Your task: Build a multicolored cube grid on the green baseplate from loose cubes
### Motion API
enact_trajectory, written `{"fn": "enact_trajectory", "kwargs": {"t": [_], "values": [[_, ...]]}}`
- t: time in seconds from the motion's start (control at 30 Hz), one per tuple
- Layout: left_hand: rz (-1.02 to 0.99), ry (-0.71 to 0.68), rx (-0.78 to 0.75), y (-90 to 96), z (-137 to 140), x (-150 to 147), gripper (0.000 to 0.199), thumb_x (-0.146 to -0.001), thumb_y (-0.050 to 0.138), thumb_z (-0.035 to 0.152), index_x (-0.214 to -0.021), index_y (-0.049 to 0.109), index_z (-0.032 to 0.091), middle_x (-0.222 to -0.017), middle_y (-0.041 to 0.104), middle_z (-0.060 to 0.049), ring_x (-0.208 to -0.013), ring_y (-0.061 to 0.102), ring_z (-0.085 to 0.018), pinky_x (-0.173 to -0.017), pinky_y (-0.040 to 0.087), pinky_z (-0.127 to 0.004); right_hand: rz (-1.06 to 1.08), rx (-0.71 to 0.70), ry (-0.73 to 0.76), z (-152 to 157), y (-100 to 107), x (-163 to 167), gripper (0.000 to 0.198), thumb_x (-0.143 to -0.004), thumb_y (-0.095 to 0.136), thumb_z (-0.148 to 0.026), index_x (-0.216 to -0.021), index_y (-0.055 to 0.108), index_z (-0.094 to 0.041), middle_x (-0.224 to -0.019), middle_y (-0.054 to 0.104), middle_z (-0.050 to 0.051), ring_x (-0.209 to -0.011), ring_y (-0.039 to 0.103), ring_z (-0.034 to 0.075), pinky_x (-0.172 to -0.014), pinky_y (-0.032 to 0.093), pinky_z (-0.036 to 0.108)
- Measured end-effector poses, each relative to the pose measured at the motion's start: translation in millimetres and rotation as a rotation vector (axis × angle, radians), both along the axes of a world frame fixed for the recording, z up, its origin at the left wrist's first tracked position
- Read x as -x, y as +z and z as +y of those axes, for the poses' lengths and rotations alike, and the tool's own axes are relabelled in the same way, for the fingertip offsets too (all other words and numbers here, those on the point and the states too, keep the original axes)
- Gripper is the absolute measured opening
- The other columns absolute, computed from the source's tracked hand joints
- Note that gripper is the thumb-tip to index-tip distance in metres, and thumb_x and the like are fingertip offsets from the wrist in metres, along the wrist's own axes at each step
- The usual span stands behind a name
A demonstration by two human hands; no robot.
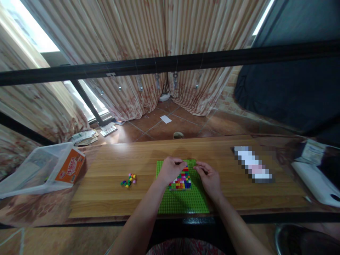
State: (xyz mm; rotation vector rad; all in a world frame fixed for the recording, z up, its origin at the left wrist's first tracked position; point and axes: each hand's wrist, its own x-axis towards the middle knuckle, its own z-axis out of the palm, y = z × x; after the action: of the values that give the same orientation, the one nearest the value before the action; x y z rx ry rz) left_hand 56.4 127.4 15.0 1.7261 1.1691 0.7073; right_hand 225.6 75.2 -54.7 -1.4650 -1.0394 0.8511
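1. Along the near side of the wooden table (106, 202), right in front of the person's lap, I see a green studded board (183, 203) lying flat, its near part bare.
2. Beyond that bare part, a patch of small coloured bricks (182, 183) sits on the board, between the two hands. Its far left is covered, so I can't tell which way its long axis runs.
3. The left hand (170, 171) is the nearer one, reaching over the patch from the left, fingertips bent down at its far side. From where I stand, I can't tell whether they pinch a brick.
4. The right hand (211, 179) is just right of the patch, apart from it, thumb and forefinger close together and pointing towards it; whether anything is between them I can't make out.
5. Well left of both hands, a loose heap of bricks (130, 181) lies on the tabletop, with a plastic box (71, 168) farther left.
6. Past the table, a white sheet (165, 119) lies on the floor before the curtains (127, 35).
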Motion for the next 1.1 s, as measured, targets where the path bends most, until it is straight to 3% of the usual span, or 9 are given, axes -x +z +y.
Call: {"fn": "enact_trajectory", "kwargs": {"t": [0.17,0.37,0.5,0.6,0.8,0.93,1.1], "values": [[-0.013,0.016,-0.029,-4.9,-1,-2,0.032,-0.077,0.052,0.034,-0.053,0.059,0.015,-0.049,0.040,0.006,-0.050,0.036,-0.007,-0.049,0.026,-0.021,-0.046,-0.014,-0.003,-2,4,2,0.034,-0.078,0.061,-0.045,-0.098,0.065,-0.018,-0.089,0.074,0.010,-0.086,0.069,0.025,-0.081,0.052,0.041],[0.138,0.045,-0.175,-8.4,-7,-1,0.035,-0.083,0.049,0.035,-0.058,0.065,0.016,-0.048,0.046,0.005,-0.048,0.040,-0.009,-0.049,0.030,-0.021,-0.158,-0.016,0.007,-7,-1,-1,0.034,-0.077,0.059,-0.047,-0.096,0.066,-0.019,-0.093,0.073,0.010,-0.090,0.068,0.026,-0.084,0.050,0.042],[0.118,0.119,-0.344,-7.7,-19,10,0.025,-0.085,0.051,0.036,-0.088,0.071,0.020,-0.080,0.069,-0.001,-0.074,0.060,-0.014,-0.071,0.047,-0.024,-0.240,-0.021,0.011,-8,-10,-5,0.037,-0.077,0.057,-0.049,-0.098,0.067,-0.019,-0.093,0.073,0.010,-0.090,0.068,0.026,-0.084,0.050,0.042],[0.131,0.273,-0.430,-11.5,-30,37,0.023,-0.085,0.050,0.022,-0.100,0.067,0.021,-0.099,0.070,-0.004,-0.096,0.061,-0.016,-0.089,0.046,-0.029,-0.247,-0.007,0.015,-8,-14,-7,0.039,-0.078,0.057,-0.049,-0.101,0.066,-0.019,-0.093,0.073,0.010,-0.092,0.067,0.027,-0.087,0.049,0.043],[0.450,0.483,-0.406,-21.1,-44,132,0.034,-0.079,0.045,0.003,-0.098,0.068,0.019,-0.106,0.068,-0.007,-0.100,0.060,-0.019,-0.093,0.045,-0.035,-0.261,-0.002,-0.001,-8,-10,-5,0.039,-0.077,0.057,-0.050,-0.099,0.067,-0.019,-0.090,0.074,0.009,-0.089,0.068,0.026,-0.084,0.050,0.040],[0.684,0.385,-0.320,-17.6,-44,169,0.029,-0.077,0.052,0.007,-0.095,0.069,0.023,-0.115,0.065,-0.005,-0.105,0.056,-0.021,-0.093,0.041,-0.038,-0.284,0.008,-0.008,-8,-8,-4,0.038,-0.077,0.056,-0.049,-0.098,0.067,-0.019,-0.090,0.074,0.009,-0.089,0.068,0.026,-0.083,0.050,0.040],[0.788,0.245,-0.291,-12.1,-42,174,0.023,-0.076,0.058,0.013,-0.091,0.069,0.028,-0.115,0.064,0.000,-0.108,0.052,-0.021,-0.093,0.034,-0.038,-0.274,0.000,0.016,-9,-9,-4,0.036,-0.078,0.056,-0.048,-0.098,0.066,-0.020,-0.090,0.074,0.008,-0.089,0.068,0.026,-0.083,0.050,0.041]]}}
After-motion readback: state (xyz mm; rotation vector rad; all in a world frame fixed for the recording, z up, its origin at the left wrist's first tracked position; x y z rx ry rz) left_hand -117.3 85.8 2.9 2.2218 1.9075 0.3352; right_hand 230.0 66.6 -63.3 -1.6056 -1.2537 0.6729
